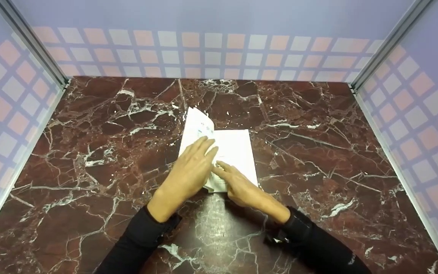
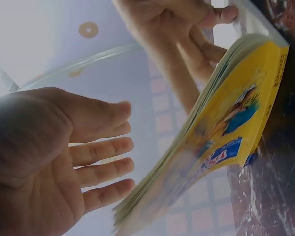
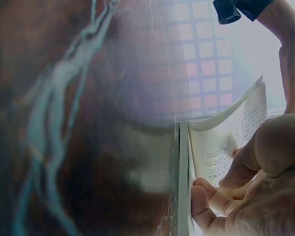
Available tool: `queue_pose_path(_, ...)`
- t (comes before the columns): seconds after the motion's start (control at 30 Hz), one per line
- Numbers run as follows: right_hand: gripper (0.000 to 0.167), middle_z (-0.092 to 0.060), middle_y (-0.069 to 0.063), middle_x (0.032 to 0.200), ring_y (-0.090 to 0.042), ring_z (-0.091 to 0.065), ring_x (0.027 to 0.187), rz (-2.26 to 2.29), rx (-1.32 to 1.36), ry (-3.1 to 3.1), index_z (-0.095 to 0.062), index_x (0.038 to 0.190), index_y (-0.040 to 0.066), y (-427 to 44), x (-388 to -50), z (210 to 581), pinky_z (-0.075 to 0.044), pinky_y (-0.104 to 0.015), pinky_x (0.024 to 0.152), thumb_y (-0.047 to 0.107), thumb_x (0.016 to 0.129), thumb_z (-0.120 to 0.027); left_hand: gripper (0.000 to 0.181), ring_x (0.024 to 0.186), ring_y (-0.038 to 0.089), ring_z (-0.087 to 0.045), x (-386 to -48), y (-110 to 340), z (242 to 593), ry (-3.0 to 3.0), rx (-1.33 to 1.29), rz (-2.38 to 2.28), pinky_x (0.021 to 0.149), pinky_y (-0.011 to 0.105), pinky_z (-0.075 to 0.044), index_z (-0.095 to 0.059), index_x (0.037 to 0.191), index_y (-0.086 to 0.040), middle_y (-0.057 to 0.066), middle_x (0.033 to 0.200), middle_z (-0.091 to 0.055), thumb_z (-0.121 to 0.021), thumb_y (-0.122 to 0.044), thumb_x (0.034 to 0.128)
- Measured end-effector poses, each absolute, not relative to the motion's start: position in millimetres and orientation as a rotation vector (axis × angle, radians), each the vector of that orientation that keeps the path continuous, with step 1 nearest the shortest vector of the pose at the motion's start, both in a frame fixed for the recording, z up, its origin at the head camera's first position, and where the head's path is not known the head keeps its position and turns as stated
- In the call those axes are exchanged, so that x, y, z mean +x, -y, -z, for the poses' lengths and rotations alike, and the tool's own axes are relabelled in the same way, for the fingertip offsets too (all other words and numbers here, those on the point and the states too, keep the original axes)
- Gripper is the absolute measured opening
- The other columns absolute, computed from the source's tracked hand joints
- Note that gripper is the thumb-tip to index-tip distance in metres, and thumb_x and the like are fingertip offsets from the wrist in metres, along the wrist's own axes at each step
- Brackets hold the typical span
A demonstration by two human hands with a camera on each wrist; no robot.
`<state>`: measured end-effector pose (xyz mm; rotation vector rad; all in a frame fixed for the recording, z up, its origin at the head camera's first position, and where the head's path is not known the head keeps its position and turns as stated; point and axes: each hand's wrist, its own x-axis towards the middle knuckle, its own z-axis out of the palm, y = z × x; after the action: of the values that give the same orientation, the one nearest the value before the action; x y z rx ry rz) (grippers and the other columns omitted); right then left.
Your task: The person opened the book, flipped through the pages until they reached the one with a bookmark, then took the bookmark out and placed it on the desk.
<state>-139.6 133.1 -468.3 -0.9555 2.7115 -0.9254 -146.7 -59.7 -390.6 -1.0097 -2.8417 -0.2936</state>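
Observation:
An open book (image 1: 236,146) with white pages lies on the table, its left part raised and tilted. In the left wrist view its yellow illustrated cover (image 2: 258,83) faces outward from the lifted side. My left hand (image 1: 188,169), fingers extended, is beside the raised pages (image 1: 196,123); the left wrist view shows its fingertips apart from the cover. My right hand (image 1: 242,186) rests at the lower part of the book near the fold, its fingers touching the page. Printed text (image 3: 218,152) shows on a raised page in the right wrist view.
The book lies on a dark red marbled tabletop (image 1: 97,190) with white veins. Pale panels with pink and white squares (image 1: 211,55) enclose the back and both sides, joined by metal corner posts (image 1: 390,42).

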Motion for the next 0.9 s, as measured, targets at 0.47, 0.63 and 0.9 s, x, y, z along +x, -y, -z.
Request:
queue_pose_path(0.47,0.081,-0.036,-0.028,0.159,-0.043,-0.038,0.144,0.94,-0.917,-2.684,-0.038,0.16,0.014,-131,-137,466,-0.029,-0.055,0.122,-0.017,0.086,-0.047,0.06,0.15,0.045,-0.028,-149,66,403,3.212,-0.813,0.294,0.124,0.055,-0.023,-0.051,0.144,0.009,0.029,0.158,-0.037,-0.074,-0.019,0.0955)
queue_pose_path(0.63,0.064,-0.047,-0.026,0.152,-0.04,-0.051,0.135,1.031,-0.906,-2.677,-0.047,0.152,0.002,-133,-139,461,-0.04,-0.05,0.116,-0.01,0.09,-0.053,0.07,0.151,0.045,-0.025,-150,69,403,3.287,-0.776,0.353,0.124,0.058,-0.021,-0.048,0.147,0.007,0.028,0.161,-0.033,-0.077,-0.024,0.0921)
queue_pose_path(0.9,0.045,-0.061,-0.023,0.139,-0.037,-0.064,0.113,1.061,-0.589,-2.837,-0.056,0.143,-0.002,-148,-143,440,-0.052,-0.052,0.103,0.009,0.1,-0.062,0.08,0.149,0.046,-0.027,-150,69,404,3.289,-0.768,0.345,0.121,0.061,-0.026,-0.05,0.144,0.008,0.028,0.158,-0.037,-0.088,-0.022,0.0804)
